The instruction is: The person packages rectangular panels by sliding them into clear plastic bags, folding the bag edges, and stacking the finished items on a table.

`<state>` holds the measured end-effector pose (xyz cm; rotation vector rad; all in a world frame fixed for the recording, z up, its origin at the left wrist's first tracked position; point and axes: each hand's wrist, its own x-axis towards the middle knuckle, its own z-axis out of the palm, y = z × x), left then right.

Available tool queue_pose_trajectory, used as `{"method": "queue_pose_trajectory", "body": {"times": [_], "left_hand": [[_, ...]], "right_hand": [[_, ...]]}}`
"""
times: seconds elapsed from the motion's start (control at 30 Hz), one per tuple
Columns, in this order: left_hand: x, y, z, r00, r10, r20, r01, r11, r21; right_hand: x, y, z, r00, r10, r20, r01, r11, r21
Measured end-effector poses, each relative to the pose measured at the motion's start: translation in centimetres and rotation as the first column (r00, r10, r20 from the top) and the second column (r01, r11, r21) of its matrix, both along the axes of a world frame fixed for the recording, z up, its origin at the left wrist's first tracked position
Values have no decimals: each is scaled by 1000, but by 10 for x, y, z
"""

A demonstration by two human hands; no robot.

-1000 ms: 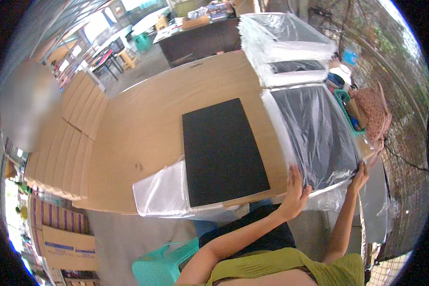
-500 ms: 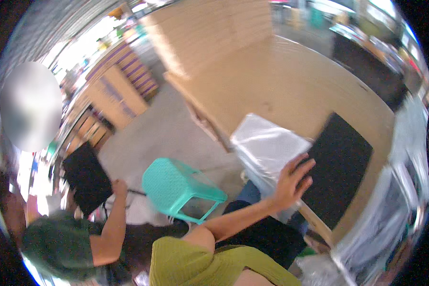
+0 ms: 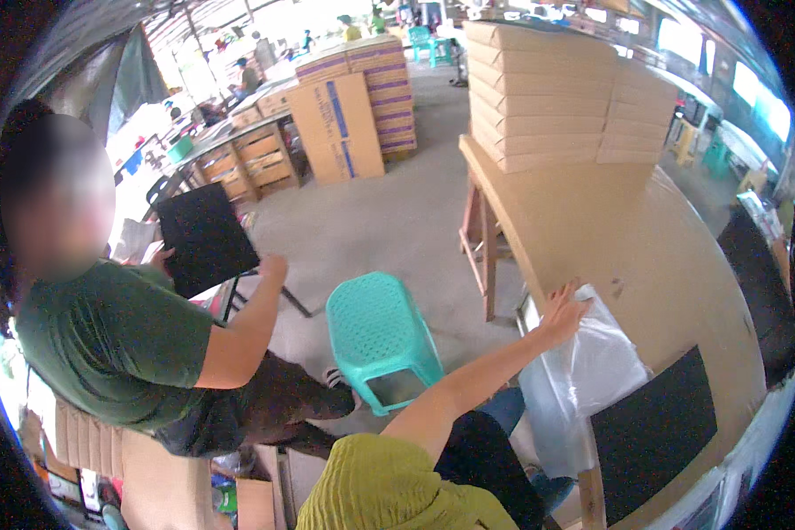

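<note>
My left hand (image 3: 561,320) reaches across to the near edge of the brown table (image 3: 583,212). Its fingers are closed at the upper end of a stack of clear plastic bags (image 3: 605,362), which drapes over the table's side. Beside the bags, a flat black sheet (image 3: 658,433) lies on the table, apart from my hand. My right hand is out of view. On the left, a co-worker in a dark green shirt (image 3: 115,344) holds another black sheet (image 3: 205,238) in both hands.
A turquoise plastic stool (image 3: 375,322) stands on the floor between the co-worker and the table. Stacked flat cardboard (image 3: 548,97) covers the table's far end. More cardboard (image 3: 340,128) leans at the back, near wooden crates (image 3: 261,159). An open cardboard box (image 3: 163,486) sits at lower left.
The view has swung left. My left hand has moved from beside the black sheet to the bags' upper end, and its spread fingers have closed there.
</note>
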<state>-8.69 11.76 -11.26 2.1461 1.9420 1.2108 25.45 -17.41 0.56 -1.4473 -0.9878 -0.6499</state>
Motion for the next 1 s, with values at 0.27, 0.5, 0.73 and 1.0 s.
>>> {"method": "queue_pose_trajectory", "body": {"times": [0.27, 0.5, 0.73, 1.0], "left_hand": [[-7, 6, -19, 991, 19, 130, -33, 994, 101], [-4, -7, 26, 995, 3, 104, -29, 968, 251], [-19, -14, 76, 831, -275, 484, 312, 950, 3], [-12, 37, 69, 839, -497, 222, 507, 862, 15]], "right_hand": [[-66, 43, -24, 922, 387, -26, -388, 922, -3], [-69, 36, -35, 894, 429, -130, -446, 883, -147], [-70, 47, -22, 884, 454, -113, -468, 858, -212], [-62, 110, 15, 810, 584, 59, -500, 739, -452]]}}
